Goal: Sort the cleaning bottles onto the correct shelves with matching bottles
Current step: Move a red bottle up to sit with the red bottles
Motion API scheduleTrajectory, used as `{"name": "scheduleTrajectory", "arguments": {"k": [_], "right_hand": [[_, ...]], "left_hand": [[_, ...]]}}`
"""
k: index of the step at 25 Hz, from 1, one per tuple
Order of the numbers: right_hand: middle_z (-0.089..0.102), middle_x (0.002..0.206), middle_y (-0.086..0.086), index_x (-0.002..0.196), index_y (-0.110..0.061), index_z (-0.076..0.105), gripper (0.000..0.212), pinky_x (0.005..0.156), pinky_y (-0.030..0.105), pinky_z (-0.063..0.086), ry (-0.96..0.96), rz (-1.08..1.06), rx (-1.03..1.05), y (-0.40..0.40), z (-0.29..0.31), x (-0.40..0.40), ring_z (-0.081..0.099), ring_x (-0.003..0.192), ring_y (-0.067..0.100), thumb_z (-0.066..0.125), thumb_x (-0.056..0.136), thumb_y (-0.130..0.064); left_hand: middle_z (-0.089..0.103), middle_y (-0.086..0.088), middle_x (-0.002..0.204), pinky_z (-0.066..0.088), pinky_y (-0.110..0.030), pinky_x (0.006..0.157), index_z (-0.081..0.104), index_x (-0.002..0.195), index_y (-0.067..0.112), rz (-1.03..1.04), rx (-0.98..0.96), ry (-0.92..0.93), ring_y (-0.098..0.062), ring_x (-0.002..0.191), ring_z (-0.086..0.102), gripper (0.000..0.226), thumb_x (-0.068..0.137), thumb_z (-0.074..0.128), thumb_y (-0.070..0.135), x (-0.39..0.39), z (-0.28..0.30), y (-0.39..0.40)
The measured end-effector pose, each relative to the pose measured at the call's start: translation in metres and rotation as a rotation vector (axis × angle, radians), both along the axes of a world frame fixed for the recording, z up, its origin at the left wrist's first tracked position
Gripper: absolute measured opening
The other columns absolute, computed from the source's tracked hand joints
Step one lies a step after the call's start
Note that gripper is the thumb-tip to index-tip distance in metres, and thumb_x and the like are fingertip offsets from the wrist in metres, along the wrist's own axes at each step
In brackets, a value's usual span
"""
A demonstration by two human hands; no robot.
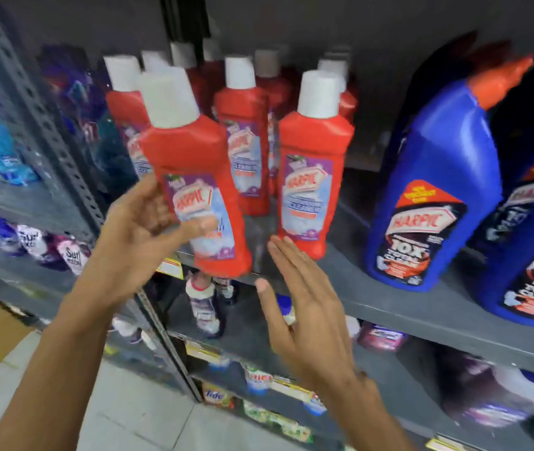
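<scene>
While the left hand [135, 222] is gripping a red Harpic bottle [194, 177] at mid-frame, tilted before matching bottles [311, 177], the right hand [304, 307] is hovering open — rigid, likely slick plastic, best clasped around its waist.

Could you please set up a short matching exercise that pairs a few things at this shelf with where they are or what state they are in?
Things:
1. left hand
2. right hand
3. blue Harpic bottle
4. red bottle with white cap

States:
A. standing upright on the shelf, among matching red ones
B. open, holding nothing
C. gripping a tilted red bottle
D. standing at the shelf's right side

Pairs: 1-C, 2-B, 3-D, 4-A
</scene>
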State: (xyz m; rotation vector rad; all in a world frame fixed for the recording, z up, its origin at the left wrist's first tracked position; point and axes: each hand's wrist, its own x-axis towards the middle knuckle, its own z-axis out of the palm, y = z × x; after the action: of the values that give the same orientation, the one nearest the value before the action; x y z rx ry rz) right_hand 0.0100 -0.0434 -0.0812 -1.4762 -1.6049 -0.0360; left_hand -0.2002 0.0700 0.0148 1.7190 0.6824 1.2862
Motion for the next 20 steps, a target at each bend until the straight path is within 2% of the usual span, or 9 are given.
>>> {"name": "scheduleTrajectory", "arguments": {"k": [3,6,7,10,15,17,20], "right_hand": [[0.053,0.165,-0.002,0.159,-0.017,0.049,0.050,0.129,0.036,0.040,-0.073,-0.072,-0.114,0.029,0.002,-0.030,0.047,0.156,0.013,0.056,0.111,-0.029],[0.061,0.159,0.005,0.155,-0.013,0.054,0.048,0.124,0.039,0.048,-0.170,-0.254,-0.145,0.047,-0.001,-0.048,0.059,0.148,0.021,0.058,0.109,-0.022],[0.063,0.156,0.006,0.154,-0.012,0.057,0.046,0.122,0.038,0.049,-0.189,-0.297,-0.146,0.050,-0.001,-0.052,0.061,0.146,0.022,0.059,0.108,-0.023],[0.064,0.156,0.005,0.152,-0.013,0.059,0.045,0.125,0.036,0.045,-0.222,-0.360,-0.189,0.055,-0.002,-0.061,0.060,0.146,0.021,0.055,0.110,-0.029],[0.058,0.161,0.003,0.152,-0.013,0.059,0.047,0.132,0.036,0.035,-0.300,-0.435,-0.236,0.060,-0.007,-0.074,0.051,0.155,0.017,0.044,0.113,-0.034],[0.060,0.159,0.003,0.150,-0.013,0.061,0.046,0.131,0.036,0.037,-0.306,-0.466,-0.200,0.061,-0.010,-0.076,0.053,0.152,0.018,0.046,0.111,-0.033],[0.066,0.154,0.003,0.145,-0.013,0.066,0.044,0.130,0.033,0.038,-0.308,-0.510,-0.135,0.065,-0.015,-0.077,0.059,0.148,0.018,0.051,0.108,-0.031]], "left_hand": [[0.082,0.009,0.127,0.064,-0.027,0.098,0.068,0.132,0.026,-0.046,0.010,0.068,-0.009,0.115,0.078,0.057,0.081,0.094,0.025,-0.011,0.010,0.048],[0.082,0.020,0.124,0.061,-0.016,0.091,0.067,0.129,0.037,-0.138,0.028,0.163,0.001,0.114,0.077,0.057,0.080,0.091,0.024,-0.008,0.010,0.082],[0.081,0.020,0.124,0.059,-0.016,0.092,0.066,0.130,0.039,-0.160,0.031,0.174,0.001,0.115,0.076,0.058,0.079,0.091,0.027,-0.007,0.008,0.090],[0.080,0.016,0.131,0.059,-0.027,0.100,0.064,0.136,0.033,-0.216,0.024,0.174,-0.005,0.123,0.074,0.063,0.079,0.092,0.029,-0.002,0.002,0.111],[0.079,0.012,0.132,0.059,-0.018,0.091,0.061,0.140,0.030,-0.290,0.030,0.130,-0.005,0.119,0.075,0.065,0.084,0.091,0.019,0.002,-0.007,0.126],[0.080,0.015,0.130,0.059,-0.018,0.091,0.061,0.137,0.036,-0.304,0.032,0.118,-0.004,0.119,0.075,0.064,0.082,0.092,0.022,0.002,-0.009,0.127],[0.080,0.016,0.127,0.060,-0.020,0.092,0.060,0.138,0.034,-0.315,0.032,0.097,-0.005,0.119,0.075,0.066,0.082,0.093,0.021,0.002,-0.012,0.128]]}}
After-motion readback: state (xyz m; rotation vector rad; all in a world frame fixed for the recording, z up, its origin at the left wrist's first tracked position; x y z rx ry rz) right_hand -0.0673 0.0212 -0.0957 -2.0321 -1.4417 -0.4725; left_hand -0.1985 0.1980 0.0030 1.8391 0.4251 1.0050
